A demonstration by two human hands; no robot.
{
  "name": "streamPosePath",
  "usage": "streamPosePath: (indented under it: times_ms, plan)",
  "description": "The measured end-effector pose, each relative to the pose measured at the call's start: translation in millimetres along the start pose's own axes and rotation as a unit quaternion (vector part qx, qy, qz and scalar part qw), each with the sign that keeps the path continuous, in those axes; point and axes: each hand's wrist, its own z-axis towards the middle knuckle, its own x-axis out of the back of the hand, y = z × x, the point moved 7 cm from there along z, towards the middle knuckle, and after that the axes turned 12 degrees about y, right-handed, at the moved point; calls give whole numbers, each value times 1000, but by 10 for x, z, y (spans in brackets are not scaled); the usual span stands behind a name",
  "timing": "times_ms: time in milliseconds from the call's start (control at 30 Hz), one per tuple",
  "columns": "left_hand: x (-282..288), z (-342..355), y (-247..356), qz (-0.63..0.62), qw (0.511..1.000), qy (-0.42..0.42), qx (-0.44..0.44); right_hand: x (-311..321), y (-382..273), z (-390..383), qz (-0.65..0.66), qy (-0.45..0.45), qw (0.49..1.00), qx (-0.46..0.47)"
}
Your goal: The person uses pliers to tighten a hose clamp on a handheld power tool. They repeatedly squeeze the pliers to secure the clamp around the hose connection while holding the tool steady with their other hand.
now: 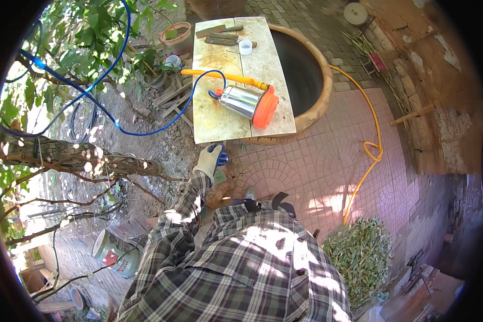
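Observation:
My left hand (213, 160), in a white glove with dark blue palm, is just below the near left edge of a stained pale board (214, 123). Its fingers are curled; what they hold, if anything, is hidden. On the board lies a steel pump (240, 101) with an orange base, a blue cable and a yellow hose (214, 74). Several dark bar-like pieces (216, 40) and a white cup-like piece (245, 47) lie toward its far end. The board rests over a large brown-rimmed vat (316, 70) with a dark interior. My right hand is not in view.
Branches (80, 155) and looped blue cable (91, 86) fill the left, with a bucket (118, 255) below them. Potted plants (176, 35) stand behind. A thin yellow hose (375, 134) crosses the pink paving at right, near a leaf pile (359, 257) and a rough wall (445, 118).

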Motion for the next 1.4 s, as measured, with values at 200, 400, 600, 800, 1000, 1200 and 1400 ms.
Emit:
streamPosePath:
  times_ms: [200, 400, 600, 800, 1000, 1200, 1400]
  plan:
    - [-343, 59, 503, -24, 999, 31, -12, 54, -1555, 681, 93, -37, 994, 49]
    - [-836, 64, 613, -68, 989, 128, 30, -227, -3481, 979, 168, -150, 961, 160]
    - [-1007, 398, 668, -123, 975, 163, 85, -903, -5239, 1124, 108, -298, 899, 301]
    - [-1174, 565, 831, -86, 960, 237, 119, -1630, -6326, 1272, 58, -340, 830, 438]
    - [-1302, 614, 869, -239, 938, 244, 64, -1895, -6386, 1101, 3, -398, 839, 371]
    - [-1297, 609, 970, -240, 947, 211, 41, -1741, -6222, 1041, -105, -363, 831, 407]
    - [-1019, 638, 902, -146, 967, 206, 24, -1631, -5960, 789, 32, -398, 863, 309]
